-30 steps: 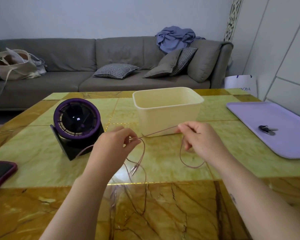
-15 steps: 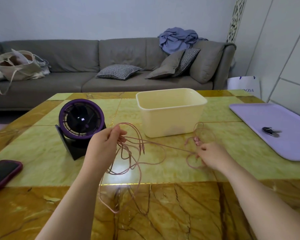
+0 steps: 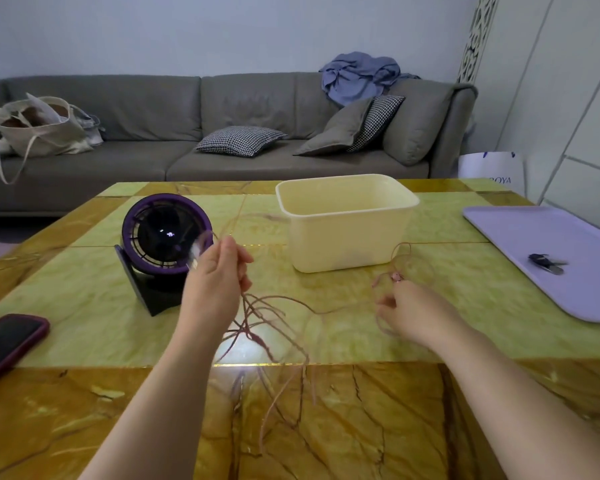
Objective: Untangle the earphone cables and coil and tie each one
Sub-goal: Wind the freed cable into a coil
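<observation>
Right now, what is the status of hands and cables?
Left hand grips cables, raised. Right hand low at a loop, grip unclear. Cables tangled, untied, trailing over table. Fan close beside left hand.

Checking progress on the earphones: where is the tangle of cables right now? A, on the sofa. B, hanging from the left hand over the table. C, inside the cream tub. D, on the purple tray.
B: the pink cables hang from the raised left hand beside the fan, trailing down onto the table.
</observation>
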